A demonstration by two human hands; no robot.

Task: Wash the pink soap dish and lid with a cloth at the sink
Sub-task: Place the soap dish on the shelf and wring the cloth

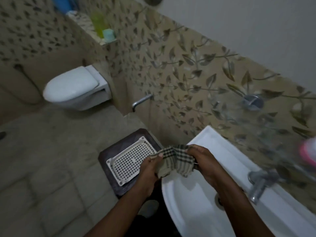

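Note:
A checked beige-and-dark cloth [176,159] is held between both hands above the left rim of the white sink [193,199]. My left hand [150,170] grips its left end with the thumb on top. My right hand [203,159] grips its right end. A blurred pink object [307,151], probably the soap dish, stands at the far right edge beyond the sink. The chrome tap [258,185] rises at the sink's right rim, with no water visibly running.
A white perforated tray [130,161] lies on a dark stool [109,154] left of the sink. Further left a white toilet [75,88] hangs on the wall. A chrome wall spout [142,101] and round valve [253,101] sit on the leaf-patterned tiles. Bottles [102,26] stand on a ledge.

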